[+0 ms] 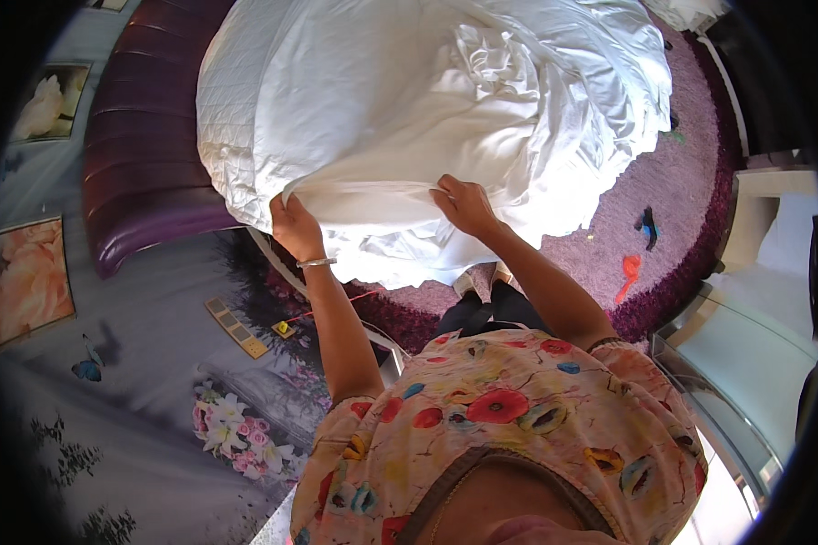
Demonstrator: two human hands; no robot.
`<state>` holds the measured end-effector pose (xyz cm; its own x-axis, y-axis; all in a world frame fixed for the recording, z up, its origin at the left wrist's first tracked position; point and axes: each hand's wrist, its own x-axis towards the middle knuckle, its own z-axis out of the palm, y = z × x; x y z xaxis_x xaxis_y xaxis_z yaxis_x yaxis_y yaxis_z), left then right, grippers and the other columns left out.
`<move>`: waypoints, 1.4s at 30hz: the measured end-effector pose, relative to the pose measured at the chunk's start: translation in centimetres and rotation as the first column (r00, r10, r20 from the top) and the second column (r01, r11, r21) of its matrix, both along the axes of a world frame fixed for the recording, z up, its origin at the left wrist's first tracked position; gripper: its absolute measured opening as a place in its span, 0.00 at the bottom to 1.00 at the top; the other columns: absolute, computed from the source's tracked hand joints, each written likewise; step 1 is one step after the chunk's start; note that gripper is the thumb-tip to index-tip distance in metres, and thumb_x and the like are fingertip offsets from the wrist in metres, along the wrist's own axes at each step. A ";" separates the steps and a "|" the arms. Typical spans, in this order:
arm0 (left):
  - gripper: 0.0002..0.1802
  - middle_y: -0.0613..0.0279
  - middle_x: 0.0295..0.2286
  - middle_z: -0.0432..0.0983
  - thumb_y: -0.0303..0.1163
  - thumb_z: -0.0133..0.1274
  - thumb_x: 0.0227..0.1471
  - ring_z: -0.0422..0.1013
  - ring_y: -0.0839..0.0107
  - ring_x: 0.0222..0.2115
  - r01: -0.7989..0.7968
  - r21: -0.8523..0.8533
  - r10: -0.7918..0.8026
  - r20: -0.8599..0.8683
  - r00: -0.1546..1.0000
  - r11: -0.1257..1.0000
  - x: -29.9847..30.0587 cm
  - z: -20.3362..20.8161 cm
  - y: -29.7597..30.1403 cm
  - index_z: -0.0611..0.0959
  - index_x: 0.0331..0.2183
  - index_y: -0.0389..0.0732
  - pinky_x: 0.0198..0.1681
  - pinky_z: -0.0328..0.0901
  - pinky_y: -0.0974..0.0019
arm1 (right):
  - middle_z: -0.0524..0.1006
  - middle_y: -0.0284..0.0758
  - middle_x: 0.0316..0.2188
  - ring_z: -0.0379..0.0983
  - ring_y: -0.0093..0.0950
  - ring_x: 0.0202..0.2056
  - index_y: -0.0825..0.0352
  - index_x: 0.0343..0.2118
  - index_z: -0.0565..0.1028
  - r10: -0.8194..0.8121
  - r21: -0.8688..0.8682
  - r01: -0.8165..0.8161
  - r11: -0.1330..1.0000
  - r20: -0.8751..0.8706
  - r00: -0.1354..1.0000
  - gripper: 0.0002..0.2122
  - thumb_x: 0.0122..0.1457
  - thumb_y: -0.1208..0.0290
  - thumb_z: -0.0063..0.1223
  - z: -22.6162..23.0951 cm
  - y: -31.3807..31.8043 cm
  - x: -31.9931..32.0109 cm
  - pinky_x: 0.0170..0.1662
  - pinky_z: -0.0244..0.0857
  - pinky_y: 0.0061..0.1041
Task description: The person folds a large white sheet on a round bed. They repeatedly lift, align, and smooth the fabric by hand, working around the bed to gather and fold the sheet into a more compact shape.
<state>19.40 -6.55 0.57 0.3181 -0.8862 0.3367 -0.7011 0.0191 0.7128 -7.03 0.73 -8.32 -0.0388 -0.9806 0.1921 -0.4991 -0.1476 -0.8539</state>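
A wide white sheet (354, 109) lies over a round bed in front of me, smooth at the left and crumpled toward the right. My left hand (296, 229), with a bracelet on its wrist, is closed on the near edge of the sheet. To its right, my right hand (465, 207) pinches the same edge, its fingers bent over the cloth. Between both hands the edge is drawn fairly straight. Below it, loose white folds hang down toward the floor.
A dark purple padded headboard (145, 118) curves along the bed's left side. Under the bed spreads a round pink-purple rug (632, 204) with a red object (628, 275) on it. At the right stands a glass-topped table (745, 350). Wall switches (234, 327) are at the left.
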 end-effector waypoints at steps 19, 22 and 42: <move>0.06 0.54 0.29 0.76 0.24 0.54 0.46 0.71 0.55 0.33 0.735 0.040 -0.736 0.078 0.673 0.677 -9.8 3.6 3.8 0.80 0.31 0.37 0.42 0.62 0.58 | 0.76 0.42 0.26 0.73 0.42 0.30 0.67 0.29 0.74 0.259 0.008 -0.259 0.966 0.006 0.966 0.08 0.49 0.69 0.58 5.7 1.3 -8.4 0.34 0.66 0.34; 0.06 0.59 0.30 0.76 0.20 0.53 0.49 0.71 0.65 0.32 0.611 0.001 -0.610 -0.042 0.791 0.792 -7.2 4.7 3.5 0.80 0.32 0.37 0.39 0.65 0.66 | 0.77 0.42 0.26 0.73 0.43 0.32 0.67 0.29 0.76 0.277 0.196 -0.250 0.948 -0.129 0.952 0.14 0.46 0.60 0.60 6.9 0.6 -10.7 0.36 0.66 0.36; 0.08 0.58 0.31 0.77 0.26 0.57 0.45 0.72 0.57 0.35 0.825 0.170 -0.842 0.095 0.530 0.539 -13.2 -0.8 5.5 0.81 0.32 0.39 0.44 0.61 0.57 | 0.76 0.40 0.22 0.74 0.43 0.30 0.64 0.28 0.74 0.218 0.211 -0.180 0.961 -0.171 0.961 0.10 0.46 0.65 0.60 9.0 2.0 -6.2 0.35 0.65 0.39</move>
